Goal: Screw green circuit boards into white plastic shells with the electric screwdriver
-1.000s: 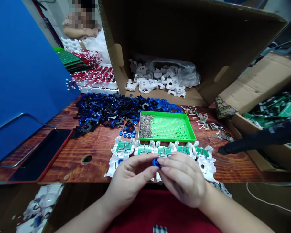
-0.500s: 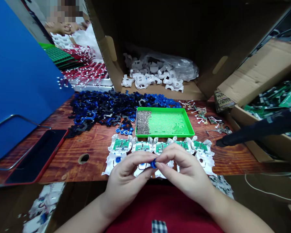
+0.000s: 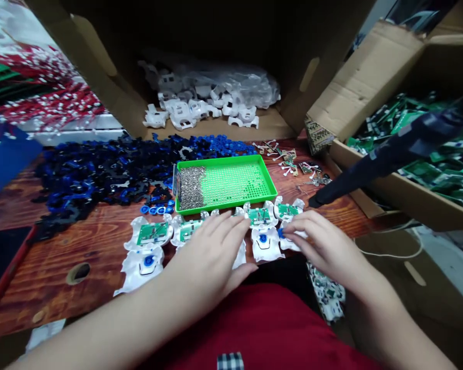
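A row of white plastic shells with green circuit boards lies along the table's front, with white shell halves in front of them. Blue round buttons sit in some of these halves, such as the blue button right of centre. My left hand is stretched flat over the middle shells, fingers out and thumb apart, hiding part of them. At the rightmost shell, my right hand pinches a small blue button against its left side.
Behind the shells stands a green tray with small metal screws. Blue and black plastic parts are heaped at left. A dark rod slants in from the right, before a carton of circuit boards. A cardboard box holds white shells.
My hands have parted from around the blue button. The right has carried it to the rightmost shell; the left has opened over the middle shells. The view has swung right.
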Available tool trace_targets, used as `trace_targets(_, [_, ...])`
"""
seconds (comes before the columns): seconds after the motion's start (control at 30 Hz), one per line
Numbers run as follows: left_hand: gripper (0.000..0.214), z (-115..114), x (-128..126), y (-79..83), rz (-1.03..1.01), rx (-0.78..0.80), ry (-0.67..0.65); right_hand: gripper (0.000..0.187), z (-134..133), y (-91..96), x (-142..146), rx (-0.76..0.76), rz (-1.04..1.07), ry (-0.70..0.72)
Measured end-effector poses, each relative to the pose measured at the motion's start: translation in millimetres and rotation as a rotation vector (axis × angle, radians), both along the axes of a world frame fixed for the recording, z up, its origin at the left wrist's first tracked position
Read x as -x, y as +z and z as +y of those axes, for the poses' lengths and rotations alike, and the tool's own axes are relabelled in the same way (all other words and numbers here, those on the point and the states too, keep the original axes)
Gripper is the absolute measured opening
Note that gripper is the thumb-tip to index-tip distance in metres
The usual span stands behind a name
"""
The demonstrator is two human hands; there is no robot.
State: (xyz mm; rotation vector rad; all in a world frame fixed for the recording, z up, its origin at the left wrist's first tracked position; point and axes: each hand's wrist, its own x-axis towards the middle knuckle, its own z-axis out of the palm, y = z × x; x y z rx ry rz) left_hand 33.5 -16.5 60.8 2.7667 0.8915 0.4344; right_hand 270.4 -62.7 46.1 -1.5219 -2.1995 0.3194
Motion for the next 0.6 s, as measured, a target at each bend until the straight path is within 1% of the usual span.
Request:
trace_targets(0.07, [0.058,12.3,-24.3,3.3,0.081,0.018,-0.118,0.011,-2.8,-6.1,-25.9,0.098,-0.121,-0.063])
trace_targets(0.13, [0.060,24.0,-51.7,0.1,0.144,0.034,-0.217,0.014,-3.1,-14.5,-39.6,0.153,-0.216,-0.075])
trace_targets(0.23, [0.060,37.3,-89.5,-12.8,0.189,0.067,-0.270,0.015,1.5,-26.2,-42.5,0.168,-0.292,-0.071])
trace_targets(0.3, [0.057,42.3,-106.7,-21.6,0.203,0.077,-0.279,0.013,6.5,-31.1,-40.8,0.165,-0.305,-0.069])
trace_targets(0.37, [0.054,44.5,-115.7,-28.0,0.216,0.082,-0.282,0.012,11.2,-33.8,-40.8,0.160,-0.318,-0.064])
trace_targets(0.43, [0.054,44.7,-118.5,-31.4,0.226,0.086,-0.279,0.011,14.4,-35.4,-43.0,0.158,-0.333,-0.047])
trace_targets(0.6, [0.060,41.8,-118.8,-33.3,0.236,0.087,-0.254,0.012,15.8,-35.8,-46.6,0.151,-0.403,-0.012])
